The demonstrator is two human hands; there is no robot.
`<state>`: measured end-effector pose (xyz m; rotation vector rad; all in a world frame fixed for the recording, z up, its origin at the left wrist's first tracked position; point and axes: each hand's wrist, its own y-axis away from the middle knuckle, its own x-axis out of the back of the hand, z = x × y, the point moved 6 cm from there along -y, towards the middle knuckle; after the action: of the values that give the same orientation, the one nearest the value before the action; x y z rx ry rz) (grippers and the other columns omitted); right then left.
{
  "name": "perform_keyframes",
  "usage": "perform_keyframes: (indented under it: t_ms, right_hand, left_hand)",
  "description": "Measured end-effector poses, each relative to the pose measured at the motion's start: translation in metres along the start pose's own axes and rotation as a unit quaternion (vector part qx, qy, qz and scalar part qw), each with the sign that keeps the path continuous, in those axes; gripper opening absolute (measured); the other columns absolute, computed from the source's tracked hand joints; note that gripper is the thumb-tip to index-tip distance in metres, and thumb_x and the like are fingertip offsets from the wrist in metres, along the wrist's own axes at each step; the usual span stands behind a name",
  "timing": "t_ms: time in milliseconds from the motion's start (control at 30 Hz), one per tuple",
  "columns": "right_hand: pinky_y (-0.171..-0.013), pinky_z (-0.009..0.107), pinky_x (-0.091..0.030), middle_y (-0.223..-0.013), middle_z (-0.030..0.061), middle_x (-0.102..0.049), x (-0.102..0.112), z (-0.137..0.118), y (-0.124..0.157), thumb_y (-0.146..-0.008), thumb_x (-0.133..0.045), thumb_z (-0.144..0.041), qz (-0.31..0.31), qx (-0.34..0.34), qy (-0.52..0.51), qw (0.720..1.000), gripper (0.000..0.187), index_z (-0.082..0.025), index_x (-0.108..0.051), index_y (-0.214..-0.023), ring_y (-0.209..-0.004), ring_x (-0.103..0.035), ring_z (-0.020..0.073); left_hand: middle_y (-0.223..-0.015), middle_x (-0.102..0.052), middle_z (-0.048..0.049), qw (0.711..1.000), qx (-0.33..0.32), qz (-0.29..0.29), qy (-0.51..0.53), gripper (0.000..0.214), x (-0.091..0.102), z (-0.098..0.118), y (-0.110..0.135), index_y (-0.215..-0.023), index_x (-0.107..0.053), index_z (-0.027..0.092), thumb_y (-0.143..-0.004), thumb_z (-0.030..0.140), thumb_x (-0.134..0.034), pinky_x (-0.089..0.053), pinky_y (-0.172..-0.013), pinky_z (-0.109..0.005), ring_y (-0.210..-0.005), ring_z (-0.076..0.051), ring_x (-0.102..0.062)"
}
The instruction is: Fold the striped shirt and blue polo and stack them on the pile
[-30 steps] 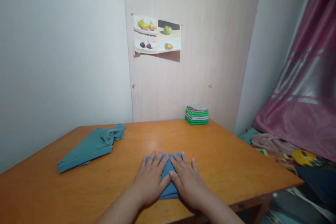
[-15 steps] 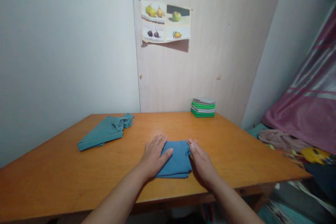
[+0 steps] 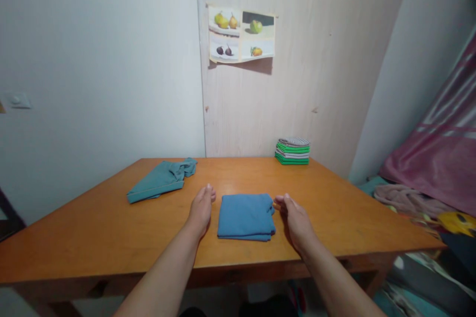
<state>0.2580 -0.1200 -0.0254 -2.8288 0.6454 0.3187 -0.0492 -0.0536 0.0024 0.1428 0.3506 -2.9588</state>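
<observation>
A blue cloth, folded into a rough square (image 3: 245, 215), lies flat near the front edge of the table. To its left, a small gap away, is my left hand (image 3: 201, 209), turned on its side with the fingers extended and holding nothing. My right hand (image 3: 296, 218) is at the cloth's right side, fingers stretched forward and slightly curved, with the fingertips close to its uneven right edge. Whether those fingertips touch the fabric I cannot tell. Nothing shows in the right hand.
A teal garment (image 3: 159, 181), partly folded with a bunched end, lies at the table's back left. Folded green, white and striped cloths (image 3: 293, 152) are stacked at the back right. Beyond the right table edge are heaped fabrics (image 3: 405, 200) and a pink curtain (image 3: 435, 158).
My left hand has lifted off the blue cloth and moved left, turning onto its side. My right hand has shifted slightly outward. The whole view has swung a little left.
</observation>
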Motion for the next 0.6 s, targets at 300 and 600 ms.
perform_keyframes:
  t_ms: [300, 600]
  right_hand:
    - [-0.094, 0.04, -0.05, -0.093, 0.0098, -0.077, -0.003, -0.002, 0.001, -0.083, -0.06, -0.066, -0.02, 0.018, -0.011, 1.0, 0.051, -0.017, -0.074, -0.088, -0.094, -0.07, 0.025]
    - [-0.089, 0.039, -0.052, -0.085, 0.0095, -0.077, -0.01, -0.013, 0.007, -0.08, -0.061, -0.068, -0.033, 0.025, -0.01, 0.999, 0.052, -0.017, -0.074, -0.081, -0.087, -0.07, 0.0251]
  left_hand:
    - [-0.101, -0.07, -0.0137, 0.999, -0.032, -0.029, -0.031, 0.06, -0.007, 0.007, 0.006, -0.097, -0.064, 0.013, -0.083, 0.07, -0.054, -0.05, -0.09, -0.039, -0.097, -0.025, -0.066]
    - [-0.092, -0.07, -0.0106, 0.998, -0.039, -0.036, -0.044, 0.062, -0.009, 0.007, 0.006, -0.093, -0.066, 0.014, -0.08, 0.074, -0.053, -0.05, -0.086, -0.036, -0.089, -0.023, -0.064]
